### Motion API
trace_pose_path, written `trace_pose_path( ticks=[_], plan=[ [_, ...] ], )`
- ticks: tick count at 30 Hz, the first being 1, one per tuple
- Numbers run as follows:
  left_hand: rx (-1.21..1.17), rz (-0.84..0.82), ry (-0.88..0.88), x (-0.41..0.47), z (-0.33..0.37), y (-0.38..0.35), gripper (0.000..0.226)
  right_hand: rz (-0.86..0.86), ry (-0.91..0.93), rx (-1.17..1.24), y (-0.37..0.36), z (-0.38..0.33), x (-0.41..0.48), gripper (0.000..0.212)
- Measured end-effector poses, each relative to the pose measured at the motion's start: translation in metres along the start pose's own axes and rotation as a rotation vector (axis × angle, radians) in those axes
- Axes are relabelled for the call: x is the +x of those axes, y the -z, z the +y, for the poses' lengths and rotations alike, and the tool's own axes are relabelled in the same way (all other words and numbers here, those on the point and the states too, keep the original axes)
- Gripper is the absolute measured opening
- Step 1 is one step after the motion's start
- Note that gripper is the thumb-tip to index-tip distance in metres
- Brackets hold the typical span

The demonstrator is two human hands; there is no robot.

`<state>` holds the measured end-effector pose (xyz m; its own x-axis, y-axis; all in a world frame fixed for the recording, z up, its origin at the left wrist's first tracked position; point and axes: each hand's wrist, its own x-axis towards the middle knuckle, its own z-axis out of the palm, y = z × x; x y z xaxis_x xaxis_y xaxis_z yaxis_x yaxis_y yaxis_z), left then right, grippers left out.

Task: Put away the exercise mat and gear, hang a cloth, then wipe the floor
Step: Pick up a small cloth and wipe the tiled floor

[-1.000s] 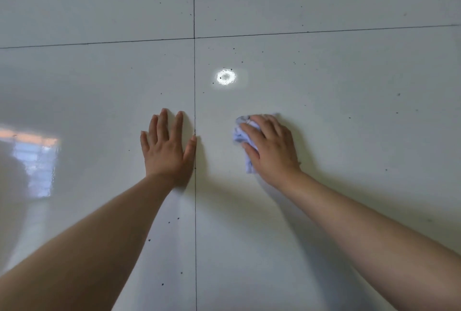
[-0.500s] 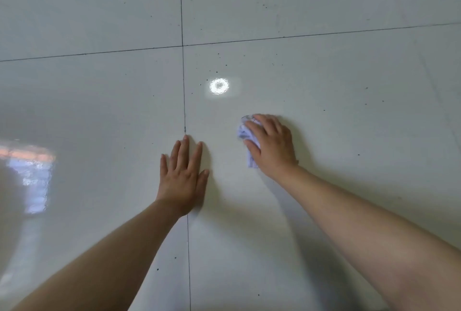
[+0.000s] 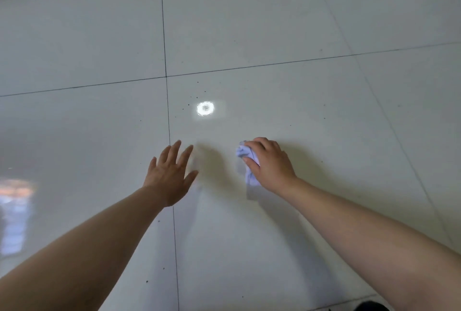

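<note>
The cloth lies under our right grip, which is curled around it and presses it on the floor. The cloth shows bunched at the thumb side, and its long axis runs from the fingertips back toward the wrist. Our left grip is released, with fingers spread and holding nothing, just beside the grout line. We cannot tell if it touches the tile. The dark specks lie ahead and to the left of the cloth, around the bright reflection, and apart from it. The left grip is nearer to them, but the right one has the cloth, so we judge that the next stroke must go forward and leftward.
</note>
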<state>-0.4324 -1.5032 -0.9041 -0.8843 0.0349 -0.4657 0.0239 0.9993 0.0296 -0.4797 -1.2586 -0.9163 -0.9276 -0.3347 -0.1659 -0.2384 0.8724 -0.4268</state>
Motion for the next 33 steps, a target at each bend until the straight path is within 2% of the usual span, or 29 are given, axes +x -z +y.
trace_pose_path(
  ticks=[5, 10, 15, 19, 23, 29, 33],
  plan=[
    [0.051, 0.082, -0.059, 0.012, 0.019, 0.058, 0.065, -0.06, -0.134, 0.041, 0.042, -0.006, -0.004, 0.032],
    [-0.062, 0.105, -0.054, 0.009, 0.046, 0.109, 0.061, -0.061, -0.24, 0.069, 0.067, -0.018, -0.018, 0.03],
    [-0.188, 0.072, -0.083, -0.022, 0.067, 0.157, 0.059, -0.005, -0.248, 0.164, 0.119, -0.053, -0.043, 0.032],
    [-0.272, 0.053, -0.105, -0.08, 0.076, 0.234, 0.057, 0.011, -0.284, 0.223, 0.214, -0.094, -0.076, 0.029],
    [-0.226, 0.047, -0.189, -0.149, 0.082, 0.333, 0.054, 0.066, -0.312, 0.297, 0.322, -0.127, -0.118, 0.032],
    [-0.191, 0.072, -0.365, -0.273, 0.104, 0.513, 0.048, 0.171, -0.469, 0.486, 0.513, -0.192, -0.212, 0.03],
    [-0.214, 0.076, -0.447, -0.348, 0.13, 0.609, 0.048, 0.293, -0.593, 0.579, 0.614, -0.241, -0.286, 0.035]
  ],
)
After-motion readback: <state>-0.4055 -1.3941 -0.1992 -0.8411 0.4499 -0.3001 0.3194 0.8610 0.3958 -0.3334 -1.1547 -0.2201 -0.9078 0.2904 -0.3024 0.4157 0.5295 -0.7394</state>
